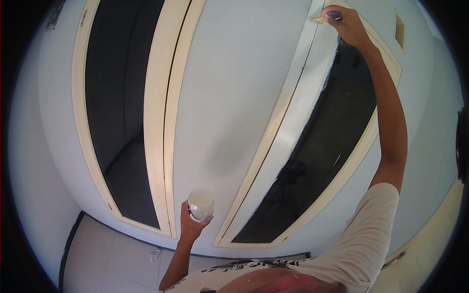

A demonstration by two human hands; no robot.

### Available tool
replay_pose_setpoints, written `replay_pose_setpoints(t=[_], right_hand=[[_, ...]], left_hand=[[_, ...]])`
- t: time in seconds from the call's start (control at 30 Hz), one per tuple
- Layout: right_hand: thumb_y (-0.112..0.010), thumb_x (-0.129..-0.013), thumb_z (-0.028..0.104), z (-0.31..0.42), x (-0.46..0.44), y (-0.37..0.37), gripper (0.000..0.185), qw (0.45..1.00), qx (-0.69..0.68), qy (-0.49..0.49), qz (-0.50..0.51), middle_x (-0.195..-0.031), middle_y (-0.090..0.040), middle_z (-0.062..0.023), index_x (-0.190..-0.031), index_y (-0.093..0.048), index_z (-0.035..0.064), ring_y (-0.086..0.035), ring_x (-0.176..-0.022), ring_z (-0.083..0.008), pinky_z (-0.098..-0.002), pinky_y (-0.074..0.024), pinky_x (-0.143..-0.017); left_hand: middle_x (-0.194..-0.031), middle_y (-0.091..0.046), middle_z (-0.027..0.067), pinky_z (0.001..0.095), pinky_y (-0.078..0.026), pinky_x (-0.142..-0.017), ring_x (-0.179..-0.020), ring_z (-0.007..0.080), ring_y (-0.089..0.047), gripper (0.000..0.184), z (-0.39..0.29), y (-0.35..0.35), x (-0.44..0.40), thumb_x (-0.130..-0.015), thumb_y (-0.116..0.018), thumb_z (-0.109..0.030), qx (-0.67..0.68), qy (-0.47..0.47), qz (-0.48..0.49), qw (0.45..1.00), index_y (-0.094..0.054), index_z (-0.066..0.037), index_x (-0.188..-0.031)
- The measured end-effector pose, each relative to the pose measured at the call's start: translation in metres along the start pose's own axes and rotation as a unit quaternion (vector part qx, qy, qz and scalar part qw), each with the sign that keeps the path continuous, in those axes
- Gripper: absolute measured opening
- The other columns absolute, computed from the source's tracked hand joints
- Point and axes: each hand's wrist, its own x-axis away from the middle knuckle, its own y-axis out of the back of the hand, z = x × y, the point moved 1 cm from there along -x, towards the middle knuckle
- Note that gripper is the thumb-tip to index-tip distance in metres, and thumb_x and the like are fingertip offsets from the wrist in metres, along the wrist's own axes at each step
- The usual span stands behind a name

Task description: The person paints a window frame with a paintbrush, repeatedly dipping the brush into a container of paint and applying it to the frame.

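Observation:
My left hand (193,224) is wrapped round a clear plastic cup (201,204) of white paint, low in front of the wall. Up at the top right, my right hand (350,25) grips a paintbrush (333,15) by its blue handle. The brush's pale tip lies at the upper corner of the right window frame (293,141), though I cannot tell how firmly it touches. White paint covers the frame's left inner strip, with uneven paint along the edge of the dark glass (325,141). Its bottom and right parts are cream.
A second cream-framed window (156,112) with dark glass stands to the left. Between the two windows runs a pale wall (229,88). A small vent opening (400,31) sits at the upper right. On the tiled floor (97,254) lies a small clear-and-blue item (155,255).

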Motion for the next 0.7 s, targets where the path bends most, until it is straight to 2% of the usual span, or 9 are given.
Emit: replay_pose_setpoints(t=[0.17, 0.2, 0.23, 0.27, 0.37, 0.47, 0.57, 0.63, 0.7], right_hand=[[-0.072, -0.093, 0.009, 0.011, 0.009, 0.003, 0.003, 0.968, -0.208, -0.011, 0.139, -0.087, -0.069, -0.0013, -0.096, -0.072, 0.0076, -0.065, -0.083, -0.0112, -0.0283, -0.055, -0.077], [-0.072, -0.097, 0.014, -0.013, -0.005, 0.006, 0.008, 0.973, -0.191, -0.024, 0.126, -0.098, -0.069, 0.0001, -0.103, -0.072, 0.0087, -0.063, -0.085, -0.012, -0.0288, -0.0543, -0.081], [-0.071, -0.098, 0.014, -0.042, -0.021, 0.012, 0.008, 0.982, -0.162, -0.033, 0.088, -0.098, -0.069, -0.0002, -0.103, -0.072, 0.0067, -0.064, -0.087, -0.0118, -0.028, -0.0546, -0.082], [-0.071, -0.092, 0.004, -0.024, -0.036, 0.027, 0.005, 0.984, -0.167, -0.061, 0.018, -0.084, -0.073, -0.0073, -0.093, -0.073, -0.0014, -0.067, -0.072, -0.0152, -0.0312, -0.0571, -0.067], [-0.071, -0.093, 0.004, -0.067, -0.074, 0.036, 0.006, 0.979, -0.104, -0.025, -0.174, -0.081, -0.069, -0.0058, -0.095, -0.073, -0.0018, -0.063, -0.073, -0.0118, -0.0315, -0.0574, -0.067], [-0.071, -0.093, 0.003, -0.081, -0.086, 0.038, 0.008, 0.975, -0.107, 0.013, -0.196, -0.081, -0.069, -0.0064, -0.097, -0.073, -0.0035, -0.063, -0.073, -0.0116, -0.0335, -0.0573, -0.067], [-0.071, -0.094, 0.003, -0.031, -0.06, 0.024, 0.008, 0.993, -0.01, -0.03, -0.116, -0.084, -0.071, -0.0072, -0.098, -0.073, -0.0032, -0.066, -0.075, -0.0133, -0.0348, -0.0576, -0.068], [-0.073, -0.093, 0.004, 0.011, -0.022, 0.009, 0.008, 0.997, 0.027, 0.025, -0.068, -0.087, -0.072, -0.0077, -0.098, -0.073, -0.0016, -0.069, -0.077, -0.0154, -0.0343, -0.0592, -0.07], [-0.07, -0.099, 0.014, 0.03, 0.009, 0.002, 0.01, 0.997, -0.033, 0.039, 0.056, -0.1, -0.07, -0.0012, -0.103, -0.072, 0.0061, -0.066, -0.088, -0.013, -0.0281, -0.0566, -0.083]], left_hand=[[-0.126, -0.059, 0.0168, 0.0434, -0.052, -0.101, -0.118, 0.0295, -0.062, 0.086, -0.007, 0.0, 0.001, -0.068, -0.093, -0.012, -0.001, 0.009, 0.005, 1.0, -0.044, -0.002, -0.138], [-0.126, -0.059, 0.0167, 0.0434, -0.052, -0.101, -0.118, 0.0294, -0.062, 0.085, -0.009, 0.0, 0.0, -0.068, -0.093, -0.012, -0.01, 0.008, 0.007, 1.0, -0.044, -0.002, -0.138], [-0.126, -0.059, 0.0167, 0.0434, -0.052, -0.101, -0.118, 0.0294, -0.062, 0.085, -0.009, 0.001, 0.001, -0.068, -0.093, -0.012, -0.009, 0.008, 0.007, 1.0, -0.044, -0.002, -0.138], [-0.126, -0.058, 0.0167, 0.0435, -0.052, -0.101, -0.118, 0.0294, -0.062, 0.085, -0.009, 0.001, 0.0, -0.069, -0.093, -0.012, -0.014, -0.002, 0.006, 1.0, -0.044, -0.002, -0.138], [-0.126, -0.058, 0.0166, 0.0434, -0.051, -0.102, -0.119, 0.0293, -0.061, 0.085, -0.007, -0.001, 0.001, -0.069, -0.093, -0.012, -0.007, -0.008, 0.006, 1.0, -0.044, -0.002, -0.137], [-0.127, -0.058, 0.0164, 0.0432, -0.051, -0.102, -0.119, 0.0292, -0.061, 0.086, -0.003, -0.002, 0.001, -0.068, -0.094, -0.011, 0.001, -0.004, 0.013, 1.0, -0.044, -0.002, -0.138], [-0.127, -0.057, 0.0163, 0.043, -0.051, -0.102, -0.119, 0.0291, -0.061, 0.087, -0.003, -0.001, 0.001, -0.068, -0.094, -0.011, -0.003, -0.002, 0.02, 1.0, -0.043, -0.003, -0.138], [-0.127, -0.057, 0.0163, 0.0428, -0.051, -0.102, -0.119, 0.0291, -0.061, 0.087, -0.004, -0.001, 0.002, -0.068, -0.094, -0.01, -0.003, 0.003, 0.023, 1.0, -0.043, -0.003, -0.139], [-0.127, -0.057, 0.0165, 0.0431, -0.052, -0.102, -0.12, 0.0293, -0.061, 0.087, -0.003, 0.0, 0.001, -0.068, -0.093, -0.011, -0.004, -0.002, 0.023, 1.0, -0.043, -0.002, -0.138]])
